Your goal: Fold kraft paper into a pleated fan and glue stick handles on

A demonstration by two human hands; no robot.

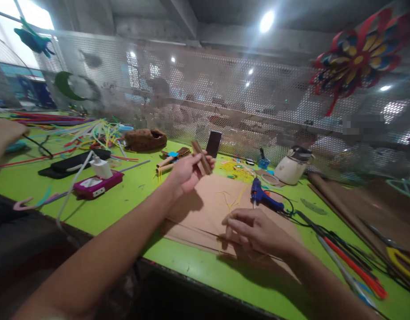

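My left hand [186,172] is raised over the table, its fingers closed on a narrow brown cardboard piece [202,159] that stands tilted. Lower and to the right, my right hand [249,229] hovers low over a flat tan cardboard sheet [211,209]. Its fingers are curled with the tips close together; what they hold, if anything, is too small to make out. Thin yellow strands [229,200] lie just beyond its fingertips. A blue glue gun [263,195] rests at the sheet's right edge.
Left are a purple power strip [100,184] with a white charger, a black pouch [74,162] and pipe cleaners [94,133]. A phone [213,144] stands behind. Right are a cream kettle [293,164] and scissors [400,258]. Another person's arm [5,133] enters at far left.
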